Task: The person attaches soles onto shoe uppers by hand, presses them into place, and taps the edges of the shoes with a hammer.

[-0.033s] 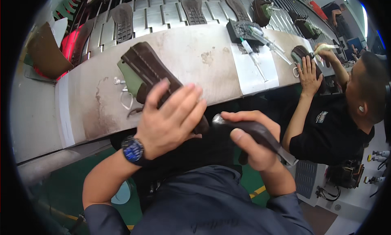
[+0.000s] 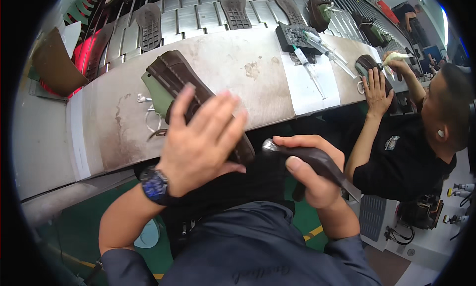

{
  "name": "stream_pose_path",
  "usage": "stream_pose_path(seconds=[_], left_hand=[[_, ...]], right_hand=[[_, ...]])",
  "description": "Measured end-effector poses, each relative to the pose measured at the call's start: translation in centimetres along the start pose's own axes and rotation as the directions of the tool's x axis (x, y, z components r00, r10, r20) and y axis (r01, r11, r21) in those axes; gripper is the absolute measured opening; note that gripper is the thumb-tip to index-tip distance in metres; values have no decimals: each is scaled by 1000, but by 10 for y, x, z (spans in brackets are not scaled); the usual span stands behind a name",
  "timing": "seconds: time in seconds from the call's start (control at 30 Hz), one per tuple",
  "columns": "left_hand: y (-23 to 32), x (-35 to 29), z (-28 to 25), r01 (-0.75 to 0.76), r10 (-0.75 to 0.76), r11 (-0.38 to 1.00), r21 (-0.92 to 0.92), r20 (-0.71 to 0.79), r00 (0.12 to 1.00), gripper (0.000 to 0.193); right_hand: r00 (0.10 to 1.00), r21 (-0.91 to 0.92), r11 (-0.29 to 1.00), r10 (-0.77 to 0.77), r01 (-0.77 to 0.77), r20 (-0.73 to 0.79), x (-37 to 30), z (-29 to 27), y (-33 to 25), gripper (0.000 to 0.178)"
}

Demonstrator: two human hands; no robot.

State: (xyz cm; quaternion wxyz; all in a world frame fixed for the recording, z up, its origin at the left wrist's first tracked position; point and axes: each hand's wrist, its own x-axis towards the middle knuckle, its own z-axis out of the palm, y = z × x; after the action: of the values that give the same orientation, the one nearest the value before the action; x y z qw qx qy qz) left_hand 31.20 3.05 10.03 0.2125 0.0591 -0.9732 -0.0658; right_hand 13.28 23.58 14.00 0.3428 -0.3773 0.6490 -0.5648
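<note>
A dark brown and green shoe (image 2: 173, 78) lies slantwise on the bench, one end reaching past the near edge. A white lace hangs from its left side. Over its near half is my left hand (image 2: 198, 140), fingers spread and slightly blurred; whether the palm touches the shoe is hard to tell. To the right, off the bench edge, my right hand (image 2: 317, 169) is wrapped around a cobbler's hammer (image 2: 320, 159). The hammer's shiny round face points toward the shoe, its thin end toward the lower right.
Behind the bench (image 2: 223, 53) runs a slatted metal conveyor (image 2: 181, 21) bearing several soles and shoes. Syringes (image 2: 310, 70) lie on white paper (image 2: 302, 100) beside a dark block (image 2: 295, 38). At right a co-worker (image 2: 411, 122) works on another shoe (image 2: 366, 63).
My left hand has shifted a little to the left along the shoe, its fingers more spread. My right hand and the hammer have moved slightly right.
</note>
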Motion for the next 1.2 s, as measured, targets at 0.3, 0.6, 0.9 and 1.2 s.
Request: stream_pose_path(seconds=[0.3,0.6,0.9,1.2], left_hand=[[-24,19,-9,-6,13,998,-55,115,993,97],[-26,18,-8,7,3,997,-82,129,992,91],[-24,16,-8,31,-20,994,-109,97,995,84],[-20,4,0,34,-35,996,-86,-11,999,85]], right_hand=[[997,148,988,-40,48,-62,-7,13,15,32],[1000,60,998,1,0,-18,25,-5,-5,34],[996,52,998,16,-21,93,8,10,5,30],[926,-222,915,-277,336,257,48,24,-18,37]])
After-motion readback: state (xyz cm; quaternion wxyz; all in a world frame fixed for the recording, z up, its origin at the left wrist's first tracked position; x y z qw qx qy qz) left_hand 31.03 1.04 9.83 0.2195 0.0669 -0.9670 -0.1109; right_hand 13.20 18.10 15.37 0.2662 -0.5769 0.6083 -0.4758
